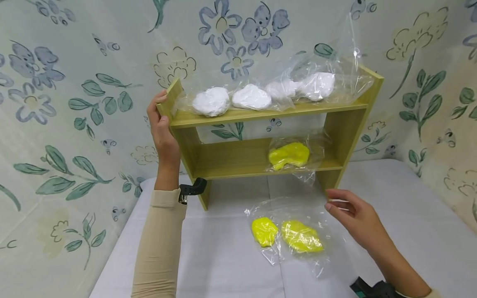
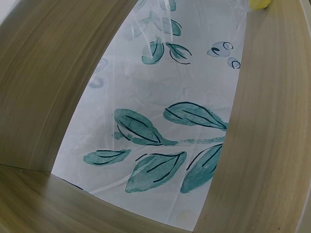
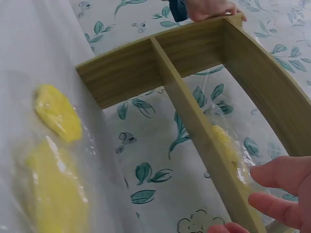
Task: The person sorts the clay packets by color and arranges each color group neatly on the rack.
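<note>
1. Nearest the camera, the right hand (image 1: 354, 217) hovers with fingers loosely apart, holding nothing, just above the clear bag of two yellow dough lumps (image 1: 287, 236) on the table (image 1: 391, 198).
2. Farther off, the left hand (image 1: 162, 132) clamps the wooden shelf (image 1: 257, 159) at its upper left corner, steadying it.
3. One bagged yellow lump (image 1: 288, 155) sits on the lower tier; bagged white lumps (image 1: 261, 97) fill the top.
4. Judging by this, a pickup is in hand: pinch the bag, lift it to the lower tier.

No readable text for you here, no labels, brands, numbers or signs on anything in view
</note>
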`<state>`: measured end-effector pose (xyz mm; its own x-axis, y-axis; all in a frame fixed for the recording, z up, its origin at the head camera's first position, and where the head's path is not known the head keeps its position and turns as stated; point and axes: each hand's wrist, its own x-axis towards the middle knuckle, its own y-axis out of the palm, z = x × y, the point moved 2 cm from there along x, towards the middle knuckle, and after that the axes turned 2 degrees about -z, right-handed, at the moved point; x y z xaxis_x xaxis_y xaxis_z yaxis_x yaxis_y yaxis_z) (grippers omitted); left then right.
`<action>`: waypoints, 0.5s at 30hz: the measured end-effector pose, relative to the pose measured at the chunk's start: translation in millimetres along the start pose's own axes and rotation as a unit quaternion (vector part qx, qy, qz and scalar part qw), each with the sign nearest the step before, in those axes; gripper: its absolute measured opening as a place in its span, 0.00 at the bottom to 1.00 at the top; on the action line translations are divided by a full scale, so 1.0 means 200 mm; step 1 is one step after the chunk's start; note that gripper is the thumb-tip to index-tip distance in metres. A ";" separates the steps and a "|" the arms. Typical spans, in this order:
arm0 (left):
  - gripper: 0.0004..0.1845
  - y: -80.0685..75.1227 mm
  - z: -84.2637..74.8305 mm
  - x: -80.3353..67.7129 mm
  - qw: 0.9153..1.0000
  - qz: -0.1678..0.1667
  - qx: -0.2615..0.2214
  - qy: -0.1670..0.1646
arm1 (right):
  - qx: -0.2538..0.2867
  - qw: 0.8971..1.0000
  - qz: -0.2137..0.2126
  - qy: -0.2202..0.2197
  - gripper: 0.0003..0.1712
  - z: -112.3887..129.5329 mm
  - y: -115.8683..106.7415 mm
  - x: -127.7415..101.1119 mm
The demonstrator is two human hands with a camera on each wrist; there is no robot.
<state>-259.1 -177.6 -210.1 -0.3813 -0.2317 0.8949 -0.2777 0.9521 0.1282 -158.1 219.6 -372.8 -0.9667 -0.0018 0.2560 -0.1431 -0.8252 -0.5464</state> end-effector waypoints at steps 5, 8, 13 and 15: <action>0.23 0.00 0.01 0.00 1.000 -0.001 -0.004 0.002 | 0.028 0.998 0.032 0.046 0.26 -0.05 0.07 -0.13; 0.23 0.00 0.01 0.00 1.000 0.000 -0.004 0.002 | 0.050 0.995 0.048 0.072 0.24 -0.07 0.13 -0.21; 0.23 0.00 0.00 0.00 1.000 -0.001 -0.004 0.002 | 0.093 0.986 0.076 0.115 0.23 -0.10 0.23 -0.34; 0.23 0.01 0.00 0.00 1.000 -0.002 -0.006 0.001 | 0.112 0.981 0.092 0.132 0.23 -0.11 0.27 -0.39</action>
<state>-259.3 -176.4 -210.1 -0.3782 -0.2342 0.8956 -0.2684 0.9536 0.1361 -95.1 188.6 -439.7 -0.9973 -0.0398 -0.0620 0.0599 -0.9278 -0.3681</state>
